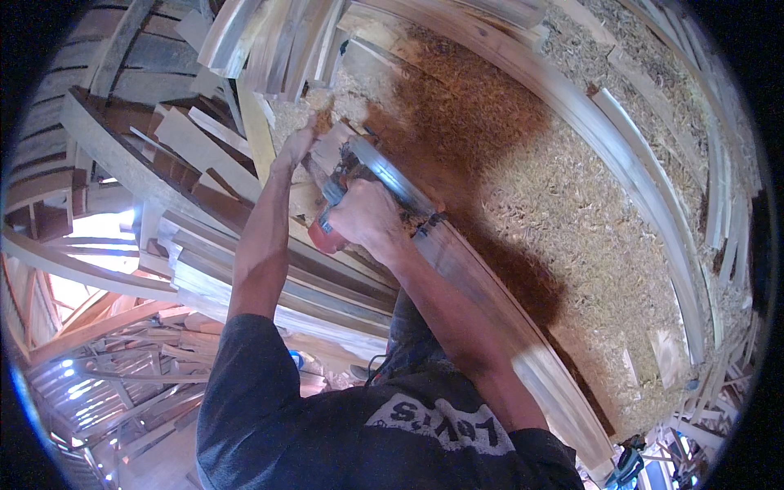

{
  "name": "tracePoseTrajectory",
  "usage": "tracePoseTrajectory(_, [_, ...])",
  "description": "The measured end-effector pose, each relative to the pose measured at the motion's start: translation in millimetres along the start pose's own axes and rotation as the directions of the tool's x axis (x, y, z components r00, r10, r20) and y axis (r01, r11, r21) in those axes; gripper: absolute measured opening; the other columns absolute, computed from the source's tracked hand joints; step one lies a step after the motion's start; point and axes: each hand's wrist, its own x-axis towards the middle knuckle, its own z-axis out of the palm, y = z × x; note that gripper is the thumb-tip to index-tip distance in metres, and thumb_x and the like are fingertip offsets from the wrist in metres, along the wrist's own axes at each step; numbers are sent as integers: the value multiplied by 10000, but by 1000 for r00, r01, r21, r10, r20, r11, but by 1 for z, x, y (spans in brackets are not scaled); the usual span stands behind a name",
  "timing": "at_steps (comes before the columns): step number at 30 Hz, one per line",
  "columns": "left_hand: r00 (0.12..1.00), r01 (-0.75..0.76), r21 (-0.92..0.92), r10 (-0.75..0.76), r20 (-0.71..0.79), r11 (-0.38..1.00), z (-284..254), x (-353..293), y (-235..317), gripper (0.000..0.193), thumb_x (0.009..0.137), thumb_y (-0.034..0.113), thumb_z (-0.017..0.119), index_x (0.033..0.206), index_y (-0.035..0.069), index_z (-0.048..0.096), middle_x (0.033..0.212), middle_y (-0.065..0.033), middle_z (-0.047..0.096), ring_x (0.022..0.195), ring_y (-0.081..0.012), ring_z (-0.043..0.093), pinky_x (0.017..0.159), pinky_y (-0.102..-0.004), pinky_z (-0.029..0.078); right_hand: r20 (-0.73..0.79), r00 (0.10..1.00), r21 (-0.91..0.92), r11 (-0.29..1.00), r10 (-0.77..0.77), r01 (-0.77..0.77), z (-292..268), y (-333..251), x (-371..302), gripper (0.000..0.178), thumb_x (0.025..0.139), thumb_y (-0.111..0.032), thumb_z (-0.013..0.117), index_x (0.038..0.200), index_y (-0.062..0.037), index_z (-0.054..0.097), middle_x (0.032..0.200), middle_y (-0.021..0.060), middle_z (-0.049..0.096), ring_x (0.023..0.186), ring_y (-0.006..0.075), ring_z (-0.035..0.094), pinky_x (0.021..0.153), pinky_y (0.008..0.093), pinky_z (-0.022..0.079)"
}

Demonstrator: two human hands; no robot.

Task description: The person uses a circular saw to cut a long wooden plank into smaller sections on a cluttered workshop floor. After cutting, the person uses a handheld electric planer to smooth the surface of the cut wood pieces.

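The person's right hand (366, 211) is grasping a power tool (327, 235), the fingers curling around its handle just above the red end of the body. The left hand (300, 147) is reaching out to the far side, near the tool's front; its fingers are partly blurring into the wood there, so whether they are gripping the tool, pressing on timber or merely resting is staying unclear. The tool is sitting at the far part of a long plank (563, 400), which is running from under it back past the right forearm toward the lower edge, and its shiny metal side is facing the floor

As for progress, the work is apparently being caught partway: the tool is lying over the timber, both arms are stretching forward, and nothing is showing a finished piece being set aside. The near length of the plank is lying uncovered, yet its surface is not revealing whether that stretch is done or left; the part beneath the tool is hiding from view. Wood shavings (563, 220) are covering the ground to the right, suggesting that plenty of cutting is already done here. Stacked boards (282, 306) are lying to the left, and a long board (621, 171) is stretching across the shavings, well apart from both hands
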Motion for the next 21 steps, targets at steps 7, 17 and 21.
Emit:
tracePoseTrajectory(7, [993,11,-97,1,119,995,-8,-6,5,956,1006,802,285,1141,-19,755,980,-101,718,886,-196,628,886,-340,485,55,998,43,999,-7,4,5,-7,15,338,724,-177,658,934,66,762,911,324,719,922,444,740,888,486,586])
tracePoseTrajectory(17, [966,53,-249,13,257,967,-7,3,9,744,1033,767,295,958,112,639,663,94,363,577,-70,332,591,-257,329,124,992,212,977,-5,-22,-12,-19,22,403,708,-138,662,1068,13,763,947,310,732,947,448,740,910,478,579])
tracePoseTrajectory(21, [959,110,-306,-21,282,945,-13,10,2,771,1036,766,276,948,90,635,671,94,367,562,-72,316,585,-264,324,89,995,187,982,-50,33,-5,-18,31,393,688,-135,677,1031,34,767,934,311,735,932,438,746,890,473,587])
